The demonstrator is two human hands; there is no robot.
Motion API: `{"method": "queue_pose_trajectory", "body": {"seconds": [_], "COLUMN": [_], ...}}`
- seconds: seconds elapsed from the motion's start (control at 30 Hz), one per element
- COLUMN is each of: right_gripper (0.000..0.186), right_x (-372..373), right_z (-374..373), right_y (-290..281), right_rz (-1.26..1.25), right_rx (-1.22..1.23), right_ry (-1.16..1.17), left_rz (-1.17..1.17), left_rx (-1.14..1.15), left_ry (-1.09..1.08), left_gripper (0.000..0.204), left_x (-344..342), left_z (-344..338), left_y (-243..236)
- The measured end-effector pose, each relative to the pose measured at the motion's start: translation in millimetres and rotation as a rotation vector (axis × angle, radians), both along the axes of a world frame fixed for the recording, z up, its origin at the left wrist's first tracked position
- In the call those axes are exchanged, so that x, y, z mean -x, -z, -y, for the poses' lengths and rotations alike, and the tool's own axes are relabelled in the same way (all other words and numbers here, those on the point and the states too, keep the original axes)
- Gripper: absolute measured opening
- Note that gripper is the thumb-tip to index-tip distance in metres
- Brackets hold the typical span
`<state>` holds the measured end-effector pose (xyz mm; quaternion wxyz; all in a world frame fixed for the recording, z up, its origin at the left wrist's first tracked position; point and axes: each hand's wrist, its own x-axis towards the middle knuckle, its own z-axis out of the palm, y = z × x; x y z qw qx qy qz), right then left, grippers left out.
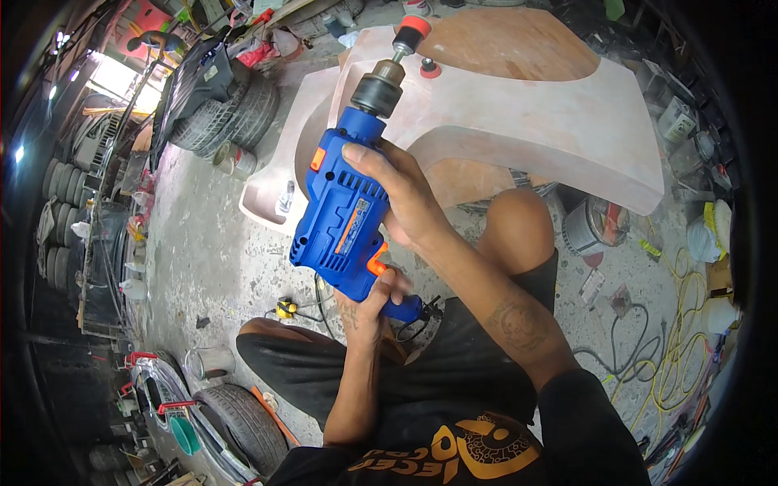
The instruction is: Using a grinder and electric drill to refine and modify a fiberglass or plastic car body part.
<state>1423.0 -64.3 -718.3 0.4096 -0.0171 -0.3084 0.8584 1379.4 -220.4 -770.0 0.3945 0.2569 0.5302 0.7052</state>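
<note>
Closest to my view, a blue power drill [340,215] is held raised above the floor [198,251], its chuck [379,87] pointing far and carrying a red-and-black round pad [414,32]. I have the right hand [405,194] wrapped around the drill's body behind the chuck, and the left hand [374,304] closed on its handle, near the orange trigger [376,259]. Beyond lies a pale, curved body panel [535,105] with a small red-edged pad [430,70] on it. Near left, I see a tyre [241,429].

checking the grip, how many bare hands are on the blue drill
2: the left hand on the handle of the blue drill, near the orange trigger, and the right hand around its body.
</note>
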Motion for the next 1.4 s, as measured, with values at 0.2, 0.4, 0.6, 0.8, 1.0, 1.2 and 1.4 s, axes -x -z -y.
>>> {"method": "queue_pose_trajectory", "body": {"seconds": [0.2,0.4,0.6,0.8,1.0,1.2,1.4], "right_gripper": [0.043,0.047,0.046,0.046,0.046,0.044,0.043], "right_x": [-1.6,-2.7,-3.1,-1.6,2.2,1.3,-1.6], "right_z": [-0.2,0.9,1.3,0.3,3.2,1.3,2.0], "right_y": [-1.2,-2.6,-3.8,0.3,0.2,0.7,-2.6], "right_rz": [0.018,0.045,0.009,-0.004,0.018,0.004,-0.011], "right_rx": [-0.017,-0.075,-0.066,-0.029,-0.076,-0.057,-0.023], "right_ry": [0.026,0.048,0.019,0.011,0.057,-0.008,-0.016], "left_rz": [0.036,0.134,0.148,0.122,0.100,0.075,0.079], "left_rx": [0.011,-0.060,-0.134,-0.085,-0.080,-0.070,-0.095], "left_ry": [-0.011,0.084,0.131,0.090,0.028,0.016,0.020], "left_gripper": [0.047,0.049,0.052,0.048,0.043,0.042,0.037], "left_x": [0.3,4.5,-2.3,-1.9,-7.1,-8.7,-7.7], "left_z": [-0.1,4.2,0.5,-1.7,-0.8,-1.2,-2.5], "left_y": [2.8,11.2,-3.3,-4.4,-6.4,-7.3,-4.1]}}
